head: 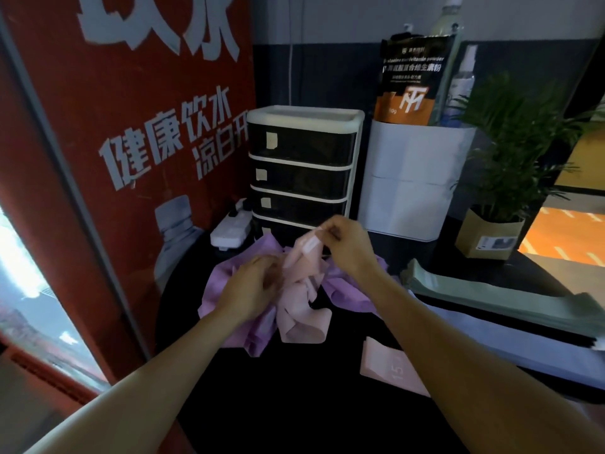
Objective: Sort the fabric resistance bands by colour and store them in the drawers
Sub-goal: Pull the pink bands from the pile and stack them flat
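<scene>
The right hand is pinching the top edge of a pink resistance band between thumb and curled fingers, lifting it above a tangled heap. The left hand is resting on the heap just to the left, its fingers blurred, so I cannot tell whether they are gripping fabric or only pressing it. More pink bands are lying crumpled at the near side of the heap, on top of purple resistance bands that are spreading out to the left and right beneath them. The whole heap is sitting on the dark surface, just in front of a small drawer unit with dark drawers, all closed. A folded pink band printed with numbers is lying flat near the right forearm. Green bands are stacked flat farther right. A white power strip is lying left of the drawers, and a potted plant is standing far right.
</scene>
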